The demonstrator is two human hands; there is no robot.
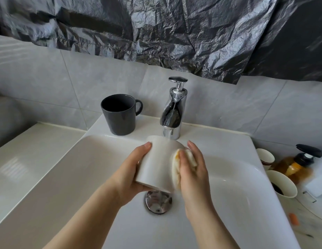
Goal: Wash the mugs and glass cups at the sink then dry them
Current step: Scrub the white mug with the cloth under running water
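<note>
My left hand (128, 170) grips a white mug (156, 164) from its left side, holding it tilted over the white sink basin (95, 159) just below the chrome tap (172, 115). My right hand (191, 170) holds a pale sponge with an orange edge (176, 166) pressed against the mug's right side. Water runs off the mug down toward the chrome drain (158, 202). A dark grey mug (119, 114) stands upright on the sink's back ledge, left of the tap.
To the right of the basin stand two paper cups (280, 182), one holding dark liquid, and an amber pump bottle (296, 164) with a black cap. A small orange scrap (293, 219) lies on the right counter. A pale counter (30, 155) extends left. Black plastic sheet covers the wall above.
</note>
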